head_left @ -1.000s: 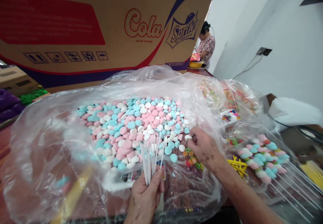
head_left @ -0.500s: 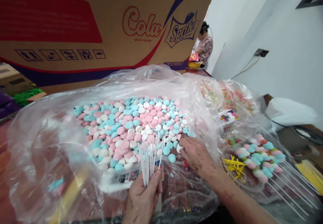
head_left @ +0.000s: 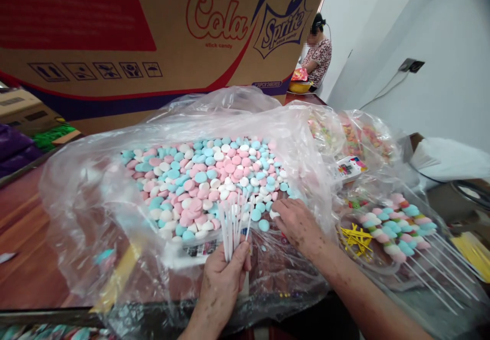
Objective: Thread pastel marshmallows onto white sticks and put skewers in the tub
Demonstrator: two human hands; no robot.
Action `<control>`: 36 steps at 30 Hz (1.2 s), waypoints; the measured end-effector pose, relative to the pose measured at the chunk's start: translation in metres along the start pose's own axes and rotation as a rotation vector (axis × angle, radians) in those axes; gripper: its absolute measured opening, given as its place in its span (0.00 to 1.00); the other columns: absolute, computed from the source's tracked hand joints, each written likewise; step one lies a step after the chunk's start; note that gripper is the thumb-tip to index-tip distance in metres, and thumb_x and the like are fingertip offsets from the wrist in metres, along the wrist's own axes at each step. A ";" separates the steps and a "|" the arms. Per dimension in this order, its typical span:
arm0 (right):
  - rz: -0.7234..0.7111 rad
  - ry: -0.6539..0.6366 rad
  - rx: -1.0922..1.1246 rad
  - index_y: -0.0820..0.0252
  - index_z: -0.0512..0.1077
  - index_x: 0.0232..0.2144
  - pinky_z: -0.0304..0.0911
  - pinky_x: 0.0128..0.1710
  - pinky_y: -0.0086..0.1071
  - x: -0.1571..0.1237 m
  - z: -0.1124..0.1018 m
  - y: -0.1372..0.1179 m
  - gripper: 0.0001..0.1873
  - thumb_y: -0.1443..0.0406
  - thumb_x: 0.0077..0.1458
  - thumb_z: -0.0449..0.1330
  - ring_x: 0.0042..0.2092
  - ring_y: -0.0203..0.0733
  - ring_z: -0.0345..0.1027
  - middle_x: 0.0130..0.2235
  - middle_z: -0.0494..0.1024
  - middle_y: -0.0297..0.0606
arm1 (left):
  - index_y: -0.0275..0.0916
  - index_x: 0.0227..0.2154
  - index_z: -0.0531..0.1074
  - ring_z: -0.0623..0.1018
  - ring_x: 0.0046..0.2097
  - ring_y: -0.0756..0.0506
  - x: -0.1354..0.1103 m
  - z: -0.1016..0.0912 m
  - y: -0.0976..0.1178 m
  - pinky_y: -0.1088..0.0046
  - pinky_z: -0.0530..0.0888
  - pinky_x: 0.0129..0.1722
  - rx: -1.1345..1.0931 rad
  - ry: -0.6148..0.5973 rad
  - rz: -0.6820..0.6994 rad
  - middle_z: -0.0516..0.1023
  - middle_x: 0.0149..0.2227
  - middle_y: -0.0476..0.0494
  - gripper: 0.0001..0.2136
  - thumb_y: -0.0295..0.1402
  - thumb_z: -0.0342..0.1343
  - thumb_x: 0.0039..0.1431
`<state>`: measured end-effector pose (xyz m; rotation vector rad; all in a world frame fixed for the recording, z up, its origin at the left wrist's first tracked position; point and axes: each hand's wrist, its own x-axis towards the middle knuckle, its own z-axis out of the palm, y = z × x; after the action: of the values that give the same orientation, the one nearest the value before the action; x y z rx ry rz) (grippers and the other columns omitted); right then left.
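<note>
My left hand (head_left: 225, 277) is closed round a bundle of thin white sticks (head_left: 232, 223) that point up over the near edge of a candy heap. The heap of pink, blue and white candies (head_left: 199, 181) lies inside a large clear plastic bag (head_left: 95, 212). My right hand (head_left: 297, 223) reaches into the bag's right side, fingers pinched on a white candy (head_left: 273, 214) at the edge of the heap.
A big cardboard box (head_left: 153, 39) printed "Cola Sprite" stands behind the bag. Finished candy skewers (head_left: 401, 230) and yellow ties (head_left: 356, 239) lie at the right in plastic. Another candy bag (head_left: 356, 138) sits behind them. A seated person (head_left: 317, 56) is far back.
My right hand moved left and lower from the small ring candies to the heap's edge and pinched a white candy. The left hand kept its hold on the sticks.
</note>
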<state>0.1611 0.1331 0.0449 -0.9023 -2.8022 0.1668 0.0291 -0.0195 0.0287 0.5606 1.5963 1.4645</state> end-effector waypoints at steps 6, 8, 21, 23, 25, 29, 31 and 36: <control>0.007 0.084 -0.136 0.59 0.69 0.37 0.57 0.41 0.39 -0.004 0.016 -0.008 0.09 0.75 0.57 0.54 0.41 0.50 0.68 0.37 0.76 0.44 | 0.35 0.28 0.74 0.59 0.14 0.56 -0.001 0.004 0.005 0.80 0.51 0.14 -0.067 0.008 -0.031 0.69 0.17 0.54 0.19 0.49 0.62 0.51; -0.005 0.104 -0.108 0.58 0.69 0.36 0.59 0.42 0.39 -0.004 0.019 -0.008 0.11 0.76 0.56 0.53 0.41 0.50 0.68 0.37 0.76 0.44 | 0.36 0.28 0.74 0.59 0.14 0.55 -0.001 0.004 0.006 0.79 0.52 0.14 -0.043 0.006 -0.039 0.69 0.17 0.53 0.18 0.49 0.63 0.51; 0.568 0.273 1.685 0.60 0.71 0.28 0.66 0.32 0.31 0.012 -0.028 -0.007 0.12 0.63 0.40 0.68 0.29 0.36 0.68 0.27 0.74 0.31 | 0.40 0.19 0.66 0.66 0.25 0.48 -0.001 -0.003 0.002 0.73 0.60 0.28 0.328 -0.162 0.137 0.65 0.19 0.53 0.17 0.40 0.52 0.62; 0.582 0.262 1.760 0.60 0.72 0.27 0.67 0.33 0.32 0.013 -0.029 -0.010 0.12 0.64 0.39 0.69 0.30 0.36 0.68 0.28 0.75 0.32 | 0.41 0.19 0.65 0.65 0.25 0.48 -0.002 -0.002 0.006 0.73 0.60 0.28 0.333 -0.162 0.135 0.64 0.19 0.54 0.17 0.40 0.52 0.62; 0.599 0.263 1.790 0.60 0.72 0.26 0.66 0.32 0.31 0.014 -0.028 -0.011 0.11 0.64 0.38 0.70 0.31 0.36 0.69 0.29 0.76 0.32 | 0.41 0.19 0.64 0.65 0.25 0.48 -0.003 -0.001 0.009 0.73 0.60 0.28 0.330 -0.165 0.128 0.63 0.19 0.54 0.17 0.40 0.52 0.62; 0.589 0.256 1.784 0.60 0.73 0.26 0.65 0.31 0.30 0.015 -0.028 -0.010 0.12 0.64 0.37 0.70 0.29 0.35 0.67 0.27 0.75 0.31 | 0.41 0.19 0.64 0.65 0.25 0.48 -0.003 -0.001 0.009 0.73 0.60 0.28 0.342 -0.162 0.114 0.63 0.19 0.54 0.17 0.41 0.51 0.62; 0.576 0.244 1.776 0.61 0.73 0.25 0.64 0.29 0.29 0.015 -0.029 -0.011 0.12 0.63 0.37 0.70 0.27 0.34 0.66 0.25 0.74 0.31 | 0.41 0.18 0.64 0.64 0.25 0.48 -0.003 -0.001 0.008 0.73 0.59 0.28 0.353 -0.160 0.112 0.63 0.19 0.54 0.17 0.41 0.51 0.62; 0.530 0.233 1.769 0.60 0.75 0.26 0.64 0.29 0.29 0.015 -0.030 -0.014 0.13 0.62 0.36 0.72 0.26 0.34 0.65 0.23 0.74 0.30 | 0.41 0.18 0.64 0.64 0.25 0.48 0.001 -0.001 0.005 0.73 0.58 0.28 0.347 -0.147 0.121 0.62 0.18 0.55 0.18 0.42 0.52 0.61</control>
<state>0.1477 0.1324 0.0784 -0.8465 -1.1350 1.9127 0.0264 -0.0185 0.0335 0.9548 1.7333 1.2047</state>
